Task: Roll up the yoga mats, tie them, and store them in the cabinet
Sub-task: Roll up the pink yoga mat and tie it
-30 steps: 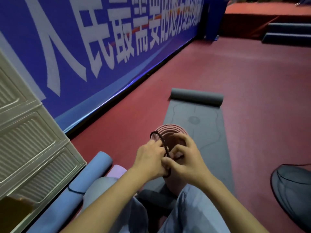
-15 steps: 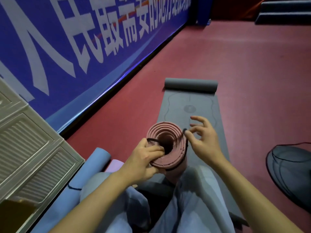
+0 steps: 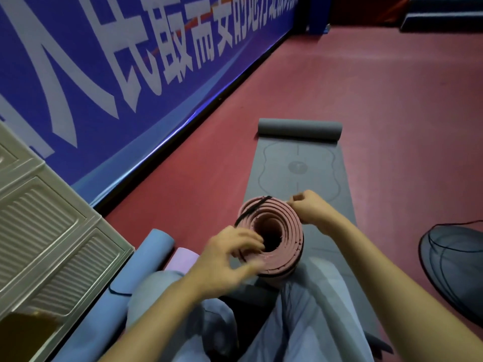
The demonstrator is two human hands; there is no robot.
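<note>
1. The person is sitting on the dark red sports floor [image 3: 392, 100] with the pink rolled foam yoga mat [image 3: 281, 239] standing on end between the knees, probably so that its open spiral end is facing up and both hands can reach around it.
2. The right hand [image 3: 309, 206] is closed at the roll's far edge, seemingly pinching the thin black elastic cord [image 3: 252, 210], which is crossing the top rim there.
3. The left hand [image 3: 231, 253] is hovering at the near rim with fingers spread and blurred; whether it is gripping the cord cannot be told.
4. The half-unrolled grey rubber yoga mat [image 3: 298, 163] is lying flat beneath the person, its far end curled, apparently waiting its turn.
5. A blue rolled mat with a black tie [image 3: 136, 267] and a lilac rolled mat [image 3: 184, 258] are lying just beside the beige ribbed plastic cabinet [image 3: 52, 231], likely staged for storing.
</note>
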